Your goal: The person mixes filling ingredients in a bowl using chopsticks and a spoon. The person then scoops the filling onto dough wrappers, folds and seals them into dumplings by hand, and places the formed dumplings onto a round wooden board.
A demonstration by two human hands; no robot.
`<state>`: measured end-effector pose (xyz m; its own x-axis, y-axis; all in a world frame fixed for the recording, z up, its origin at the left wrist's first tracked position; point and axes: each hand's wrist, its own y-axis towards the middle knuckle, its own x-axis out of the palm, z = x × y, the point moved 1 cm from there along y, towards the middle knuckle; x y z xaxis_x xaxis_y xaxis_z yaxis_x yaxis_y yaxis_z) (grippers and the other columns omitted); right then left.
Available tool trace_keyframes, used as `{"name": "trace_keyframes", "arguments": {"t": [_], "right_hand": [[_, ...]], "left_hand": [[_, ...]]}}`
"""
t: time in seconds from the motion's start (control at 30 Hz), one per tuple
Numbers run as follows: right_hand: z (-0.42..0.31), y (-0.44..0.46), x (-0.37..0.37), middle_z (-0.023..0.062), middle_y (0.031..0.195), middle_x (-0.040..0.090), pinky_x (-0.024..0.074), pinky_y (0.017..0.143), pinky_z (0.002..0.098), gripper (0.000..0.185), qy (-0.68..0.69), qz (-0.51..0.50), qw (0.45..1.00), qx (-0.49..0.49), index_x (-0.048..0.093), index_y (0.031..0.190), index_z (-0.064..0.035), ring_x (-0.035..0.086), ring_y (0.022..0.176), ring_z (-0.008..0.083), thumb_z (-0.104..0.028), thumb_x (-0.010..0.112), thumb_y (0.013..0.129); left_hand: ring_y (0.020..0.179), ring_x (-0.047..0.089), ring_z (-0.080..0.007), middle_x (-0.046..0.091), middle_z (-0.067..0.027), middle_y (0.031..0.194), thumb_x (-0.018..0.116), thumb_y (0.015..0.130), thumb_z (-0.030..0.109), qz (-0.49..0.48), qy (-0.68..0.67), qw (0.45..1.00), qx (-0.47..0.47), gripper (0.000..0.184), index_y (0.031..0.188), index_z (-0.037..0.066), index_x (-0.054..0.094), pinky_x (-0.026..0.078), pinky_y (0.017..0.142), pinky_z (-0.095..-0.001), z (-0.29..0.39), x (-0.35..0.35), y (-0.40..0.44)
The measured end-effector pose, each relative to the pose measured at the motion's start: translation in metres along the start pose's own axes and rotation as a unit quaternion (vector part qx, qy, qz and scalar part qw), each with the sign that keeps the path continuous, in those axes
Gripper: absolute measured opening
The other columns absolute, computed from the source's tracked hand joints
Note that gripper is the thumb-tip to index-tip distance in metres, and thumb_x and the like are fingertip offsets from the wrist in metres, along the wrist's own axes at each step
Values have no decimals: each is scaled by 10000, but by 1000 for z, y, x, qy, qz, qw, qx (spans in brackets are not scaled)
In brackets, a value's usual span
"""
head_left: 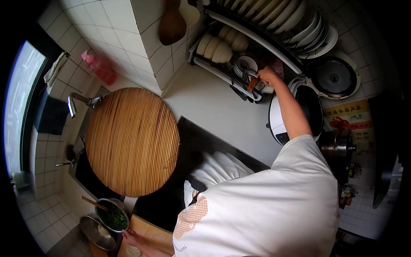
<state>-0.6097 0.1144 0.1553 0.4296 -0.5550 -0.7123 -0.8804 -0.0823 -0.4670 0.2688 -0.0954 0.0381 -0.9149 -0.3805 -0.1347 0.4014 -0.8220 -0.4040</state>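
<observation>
Left hand (132,238) grips bowl (123,208) edge; right hand (267,76) curled at rack (209,67), grasp unclear.
Bowl likely light, stiff, slippery; hold at rim.

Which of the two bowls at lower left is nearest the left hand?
The nearer bowl with chopped greens and a wooden stick, at the left hand; the other bowl, farther left, holds something pale.

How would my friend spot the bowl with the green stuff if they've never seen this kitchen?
Find the big round, striped wooden board. Just below it in the picture, the left hand is at the rim of a metal bowl. Chopped greens fill it, while the other bowl beside it has something pale inside.
</observation>
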Motion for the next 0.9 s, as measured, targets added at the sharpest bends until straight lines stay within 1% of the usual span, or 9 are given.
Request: {"name": "trace_keyframes", "arguments": {"t": [0.17, 0.23, 0.43, 0.53, 0.57, 0.67, 0.7, 0.77, 0.9], "right_hand": [[9, -8, -12, 48, 505, 446, 194, 316, 275, 165, 62, -7, 998, 9, 572, 711, -20, 304, 319, 117, -126, 488, 806], [19, -2, -14, 36, 531, 474, 319, 362, 281, 160, 53, -31, 998, -2, 600, 710, -52, 378, 408, 137, -158, 506, 785], [22, 7, -5, 108, 641, 582, 431, 467, 347, 141, -118, -5, 992, -33, 644, 788, -74, 549, 542, 209, -172, 543, 781], [21, 6, 7, 156, 748, 634, 488, 551, 379, 150, -291, 27, 946, -137, 663, 839, -89, 639, 671, 259, -187, 567, 778], [24, 2, 11, 154, 840, 620, 486, 663, 399, 160, -294, 123, 926, -204, 654, 868, -86, 612, 784, 299, -197, 580, 779], [15, -25, 12, 139, 931, 591, 466, 764, 398, 181, -278, 195, 903, -262, 643, 908, -91, 574, 891, 302, -168, 622, 746], [14, -33, 12, 139, 931, 591, 466, 764, 398, 181, -279, 194, 903, -262, 643, 908, -91, 574, 891, 302, -168, 622, 746], [11, -47, 16, 130, 954, 566, 462, 775, 397, 234, -260, 149, 866, -400, 636, 923, -100, 561, 890, 311, -144, 672, 696], [12, -62, 32, 112, 908, 576, 459, 760, 369, 274, -252, 138, 847, -448, 644, 930, -78, 545, 894, 297, -103, 692, 661]], "left_hand": [[564, 395, -56, 468, 29, 662, 566, 875, 244, -11, 9, 1000, 12, 179, 879, 69, 528, 300, 466, -183, -1, -2, 0], [566, 396, -55, 468, 31, 663, 565, 876, 245, -20, 9, 1000, 14, 180, 874, 69, 529, 300, 467, -183, 0, -1, 0], [551, 379, -50, 457, 34, 652, 548, 887, 245, -35, 10, 999, 22, 184, 860, 65, 518, 289, 457, -185, -1, -3, 3], [544, 371, -47, 447, 36, 642, 540, 892, 237, -30, 5, 999, 21, 182, 851, 62, 513, 276, 447, -186, -2, -2, 3], [541, 369, -46, 445, 36, 641, 539, 892, 233, -25, 8, 999, 20, 177, 851, 62, 512, 271, 443, -186, -2, -1, 3], [538, 370, -45, 447, 35, 644, 543, 890, 231, -21, 14, 1000, 17, 173, 856, 64, 512, 272, 439, -184, -2, -3, 4], [538, 373, -45, 451, 34, 647, 548, 887, 233, -24, 17, 999, 16, 173, 860, 66, 514, 278, 439, -183, -2, -3, 4], [539, 378, -47, 454, 34, 649, 553, 884, 237, -6, 15, 1000, 16, 174, 864, 68, 516, 285, 440, -182, -2, -3, 3], [542, 390, -50, 459, 33, 653, 566, 876, 243, 26, 19, 999, 15, 177, 875, 72, 521, 304, 445, -180, 1, 3, -2]]}}
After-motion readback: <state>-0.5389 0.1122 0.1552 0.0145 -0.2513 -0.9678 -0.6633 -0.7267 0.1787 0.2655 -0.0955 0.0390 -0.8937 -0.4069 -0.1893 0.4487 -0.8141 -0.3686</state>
